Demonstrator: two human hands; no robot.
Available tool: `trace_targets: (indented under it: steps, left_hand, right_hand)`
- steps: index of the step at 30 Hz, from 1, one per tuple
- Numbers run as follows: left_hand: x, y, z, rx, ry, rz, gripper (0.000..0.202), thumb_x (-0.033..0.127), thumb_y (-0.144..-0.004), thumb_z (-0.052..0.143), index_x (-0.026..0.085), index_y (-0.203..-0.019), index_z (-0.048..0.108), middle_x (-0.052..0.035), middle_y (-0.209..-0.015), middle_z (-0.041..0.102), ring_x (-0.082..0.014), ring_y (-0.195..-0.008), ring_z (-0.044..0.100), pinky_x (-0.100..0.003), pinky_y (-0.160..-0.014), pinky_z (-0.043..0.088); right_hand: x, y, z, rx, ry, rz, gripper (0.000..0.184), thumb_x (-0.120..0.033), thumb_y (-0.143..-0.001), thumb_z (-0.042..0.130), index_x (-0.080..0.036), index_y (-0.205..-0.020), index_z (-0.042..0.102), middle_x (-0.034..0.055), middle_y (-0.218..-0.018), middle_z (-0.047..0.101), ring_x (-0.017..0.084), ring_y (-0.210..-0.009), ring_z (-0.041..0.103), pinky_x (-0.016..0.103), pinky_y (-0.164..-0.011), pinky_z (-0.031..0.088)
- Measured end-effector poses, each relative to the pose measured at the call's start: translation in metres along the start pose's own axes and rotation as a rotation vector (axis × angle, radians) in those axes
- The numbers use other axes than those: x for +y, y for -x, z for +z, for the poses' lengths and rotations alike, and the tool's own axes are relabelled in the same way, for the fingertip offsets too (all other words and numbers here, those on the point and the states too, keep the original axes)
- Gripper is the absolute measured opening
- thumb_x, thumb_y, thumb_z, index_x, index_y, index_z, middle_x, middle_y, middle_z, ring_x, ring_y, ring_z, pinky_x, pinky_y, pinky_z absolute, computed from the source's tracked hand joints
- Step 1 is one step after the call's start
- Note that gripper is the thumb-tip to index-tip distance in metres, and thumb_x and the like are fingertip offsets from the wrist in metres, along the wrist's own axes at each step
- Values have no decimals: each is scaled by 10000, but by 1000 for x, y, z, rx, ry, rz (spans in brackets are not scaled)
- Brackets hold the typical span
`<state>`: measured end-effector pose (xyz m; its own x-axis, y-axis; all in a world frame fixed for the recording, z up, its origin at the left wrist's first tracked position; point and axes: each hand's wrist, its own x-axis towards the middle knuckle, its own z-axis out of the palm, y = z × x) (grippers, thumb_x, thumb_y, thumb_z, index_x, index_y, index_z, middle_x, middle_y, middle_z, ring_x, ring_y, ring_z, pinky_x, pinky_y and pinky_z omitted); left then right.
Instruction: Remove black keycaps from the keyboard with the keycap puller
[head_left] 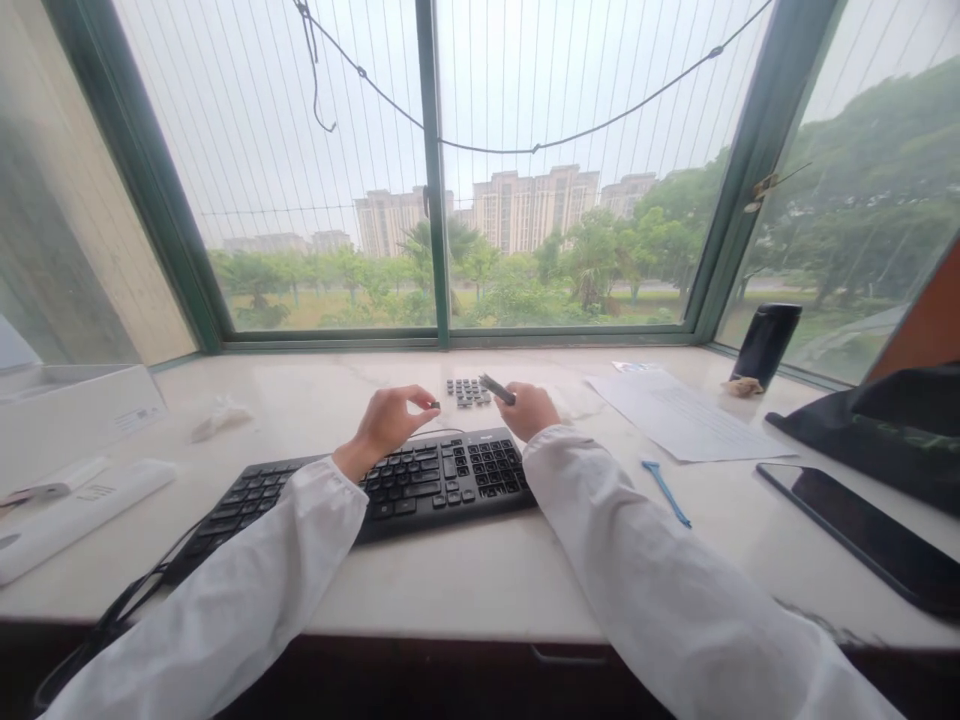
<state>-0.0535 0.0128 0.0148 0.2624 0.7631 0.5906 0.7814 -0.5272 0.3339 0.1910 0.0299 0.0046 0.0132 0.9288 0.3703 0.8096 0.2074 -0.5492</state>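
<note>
My left hand pinches a small dark keycap between thumb and fingertips, just above the back edge of the black keyboard. My right hand is closed around a small dark brush, its bristly end pointing left toward the keycap. Behind the keyboard, several loose keycaps lie in rows on the white surface. At the keyboard's right end, the number pad shows bare sockets where keycaps are off. My left wrist and sleeve hide part of the middle keys.
Right of my arm lie a blue plastic tool, printed paper and a phone. A dark cylinder stands near the window beside a black bag. At left are a white power strip, a white box and the keyboard's cable.
</note>
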Motion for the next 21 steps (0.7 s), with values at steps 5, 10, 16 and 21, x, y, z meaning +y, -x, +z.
trace_targets:
  steps: [5,10,16,21]
  left_hand:
    - [-20,-16,-9,-98,-112,-83,253,447,-771,619,239,-869,725,-4,-848,728,-184,-712,669,-291,-753,473]
    - [-32,-48,-3,-269,-138,-120,289,453,-766,611,213,-879,727,-12,-884,728,-92,-428,570,-252,-629,466]
    - [-29,-78,33,-404,-219,-182,253,393,-769,617,189,-870,726,-29,-879,728,-90,-492,592,-210,-588,453]
    - [-30,-93,56,-427,-287,-204,214,366,-753,637,206,-859,733,-25,-829,726,-102,-534,602,-207,-598,444]
  right_hand:
    - [7,0,4,5,186,13,179,-325,-798,543,-215,-843,677,86,-787,676,202,-694,603,274,-569,368]
    - [8,-2,6,-8,250,-16,175,-303,-805,526,-202,-867,654,100,-811,672,223,-729,623,285,-580,389]
    - [7,-1,4,-28,316,-25,185,-297,-829,503,-190,-900,636,108,-849,668,233,-763,640,303,-627,430]
    - [5,0,1,-49,339,-20,212,-292,-826,495,-195,-950,637,107,-886,671,232,-807,642,311,-664,446]
